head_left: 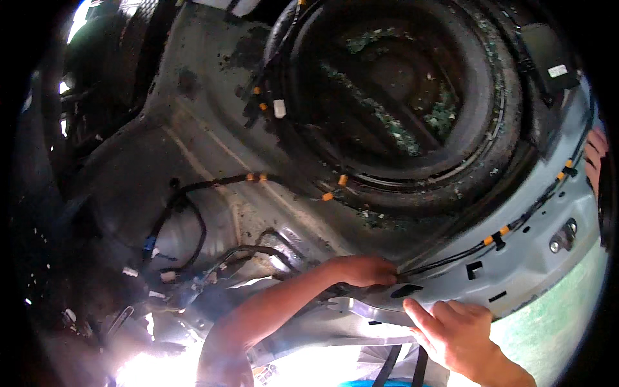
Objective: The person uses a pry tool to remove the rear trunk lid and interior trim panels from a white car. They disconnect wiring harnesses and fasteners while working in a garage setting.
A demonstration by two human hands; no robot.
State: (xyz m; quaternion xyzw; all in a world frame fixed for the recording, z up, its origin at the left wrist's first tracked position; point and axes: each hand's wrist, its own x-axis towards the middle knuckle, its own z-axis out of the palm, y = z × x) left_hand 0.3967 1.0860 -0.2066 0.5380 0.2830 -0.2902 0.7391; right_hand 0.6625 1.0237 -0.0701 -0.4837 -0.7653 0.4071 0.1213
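Observation:
A dark wiring harness (451, 259) with orange tape bands runs along the grey rear panel (535, 258) of a car's boot. My left hand (364, 271) reaches across from the lower left, its fingers closed at the near end of this harness; the fingertips are partly hidden. Just below and to the right, my right hand (454, 326) lies at the panel's lower edge. Its thumb points up and left while the other fingers are curled, and whatever they may hold is hidden. Between the two hands is a dark oval opening (406, 291) in the panel.
A round, dirty spare-wheel well (393, 84) with greenish debris fills the far middle. More taped wiring (219, 180) and loose connectors (167, 276) lie at the left. A metal latch (564, 237) sits on the panel. Another person's hand (594, 158) rests at the far right edge.

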